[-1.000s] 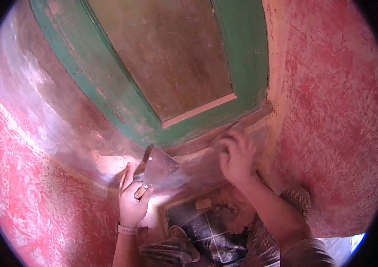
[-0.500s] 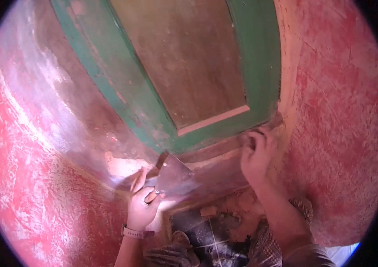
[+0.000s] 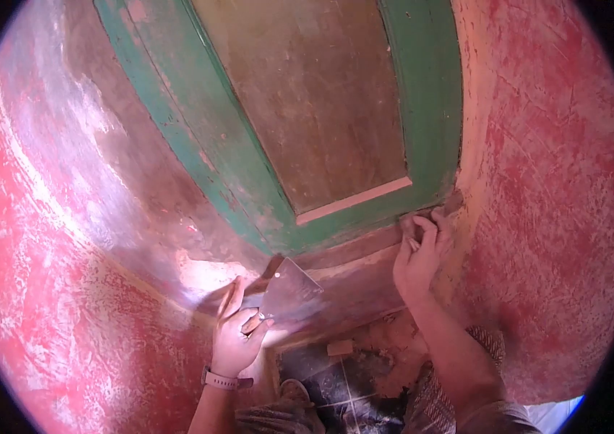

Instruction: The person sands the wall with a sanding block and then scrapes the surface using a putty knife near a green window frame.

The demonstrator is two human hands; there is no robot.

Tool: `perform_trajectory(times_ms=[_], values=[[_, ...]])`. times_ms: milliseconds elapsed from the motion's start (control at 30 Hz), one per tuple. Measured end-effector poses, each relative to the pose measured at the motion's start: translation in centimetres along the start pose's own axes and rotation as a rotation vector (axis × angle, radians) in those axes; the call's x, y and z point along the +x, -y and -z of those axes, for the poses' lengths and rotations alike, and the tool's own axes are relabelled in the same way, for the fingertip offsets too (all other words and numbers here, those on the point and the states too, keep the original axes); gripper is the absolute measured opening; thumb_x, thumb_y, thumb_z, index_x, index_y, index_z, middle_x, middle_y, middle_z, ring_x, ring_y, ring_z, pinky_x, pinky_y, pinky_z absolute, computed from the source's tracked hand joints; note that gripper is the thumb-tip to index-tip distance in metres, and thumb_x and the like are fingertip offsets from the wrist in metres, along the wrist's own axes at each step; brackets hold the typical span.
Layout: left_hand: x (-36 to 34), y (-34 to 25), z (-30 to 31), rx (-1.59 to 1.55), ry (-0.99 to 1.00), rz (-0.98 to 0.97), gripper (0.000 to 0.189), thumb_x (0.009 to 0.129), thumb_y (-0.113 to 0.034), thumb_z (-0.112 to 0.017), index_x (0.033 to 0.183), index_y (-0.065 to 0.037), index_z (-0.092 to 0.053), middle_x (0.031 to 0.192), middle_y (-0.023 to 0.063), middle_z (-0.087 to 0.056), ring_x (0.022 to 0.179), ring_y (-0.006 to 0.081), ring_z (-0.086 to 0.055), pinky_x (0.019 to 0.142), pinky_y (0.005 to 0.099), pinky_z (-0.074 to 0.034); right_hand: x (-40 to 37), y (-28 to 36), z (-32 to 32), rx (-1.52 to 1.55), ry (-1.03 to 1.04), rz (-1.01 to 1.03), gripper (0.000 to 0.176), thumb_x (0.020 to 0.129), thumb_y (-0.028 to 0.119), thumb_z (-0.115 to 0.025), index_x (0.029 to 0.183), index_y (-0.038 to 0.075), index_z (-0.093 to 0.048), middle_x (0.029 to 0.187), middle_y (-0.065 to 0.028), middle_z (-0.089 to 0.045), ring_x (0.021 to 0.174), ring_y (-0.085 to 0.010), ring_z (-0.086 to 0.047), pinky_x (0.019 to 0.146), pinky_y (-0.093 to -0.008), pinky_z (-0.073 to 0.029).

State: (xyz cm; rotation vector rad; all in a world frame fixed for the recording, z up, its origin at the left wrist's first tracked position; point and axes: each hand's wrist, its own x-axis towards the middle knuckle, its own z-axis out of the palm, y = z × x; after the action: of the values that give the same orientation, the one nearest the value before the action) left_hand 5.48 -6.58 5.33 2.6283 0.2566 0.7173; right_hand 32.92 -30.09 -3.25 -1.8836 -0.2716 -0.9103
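Note:
My left hand, with a band on its wrist, is closed round the handle of a putty knife. The knife's broad blade points up, just below the lower left corner of the green frame. My right hand is at the ledge under the frame's lower right corner. Its fingers are curled together against the surface; what they hold, if anything, I cannot make out.
Rough red walls stand on both sides. A brown panel fills the green frame. Below lie dark floor tiles, a small block and rubble. A shoe shows at the bottom.
The whole view has shifted slightly, with the frame now a little lower and further right. My right hand's fingers have curled in more. The putty knife stays in my left hand.

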Motion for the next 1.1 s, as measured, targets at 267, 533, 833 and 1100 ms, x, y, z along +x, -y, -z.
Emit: perform_trajectory(times_ms=[267,533,833,1100], values=[[0.0,0.3,0.1,0.002,0.028,0.018,0.028,0.086,-0.020,-0.087,0.081,0.002,-0.070,0.172,0.0310,-0.038,0.153,0.0486,-0.046,0.121,0.0516,-0.041,-3.9,2.5,1.2,-0.051,0.331,0.386,0.042,0.085,0.013,-0.076,0.126,0.015,-0.068,0.148,-0.0165,-0.053,0.140,-0.0460,-0.047,0.115,-0.0589,-0.037],[-0.2,-0.1,-0.1,0.004,0.055,0.037,0.032,0.084,-0.018,-0.088,0.077,0.002,-0.065,0.174,0.0305,-0.034,0.153,0.0493,-0.046,0.121,0.0524,-0.041,-2.9,0.9,0.2,0.046,0.150,0.193,0.040,0.087,0.008,-0.073,0.126,0.016,-0.068,0.151,-0.0167,-0.051,0.139,-0.0465,-0.046,0.116,-0.0623,-0.035],[-0.6,0.1,-0.5,-0.025,0.089,0.068,0.035,0.083,-0.020,-0.090,0.075,0.003,-0.064,0.175,0.0310,-0.032,0.157,0.0495,-0.041,0.123,0.0542,-0.039,0.5,-1.8,0.0,0.087,-0.044,0.033,0.041,0.091,0.005,-0.068,0.131,0.015,-0.065,0.158,-0.0196,-0.048,0.146,-0.0503,-0.041,0.124,-0.0663,-0.026],[-0.5,-0.6,0.0,-0.025,0.103,0.099,0.029,0.085,-0.020,-0.088,0.082,0.003,-0.071,0.175,0.0305,-0.032,0.155,0.0500,-0.042,0.122,0.0519,-0.040,1.2,-1.0,2.4,0.025,0.099,0.080,0.030,0.094,0.001,-0.062,0.123,0.007,-0.063,0.167,-0.0264,-0.040,0.150,-0.0498,-0.039,0.124,-0.0626,-0.028]])
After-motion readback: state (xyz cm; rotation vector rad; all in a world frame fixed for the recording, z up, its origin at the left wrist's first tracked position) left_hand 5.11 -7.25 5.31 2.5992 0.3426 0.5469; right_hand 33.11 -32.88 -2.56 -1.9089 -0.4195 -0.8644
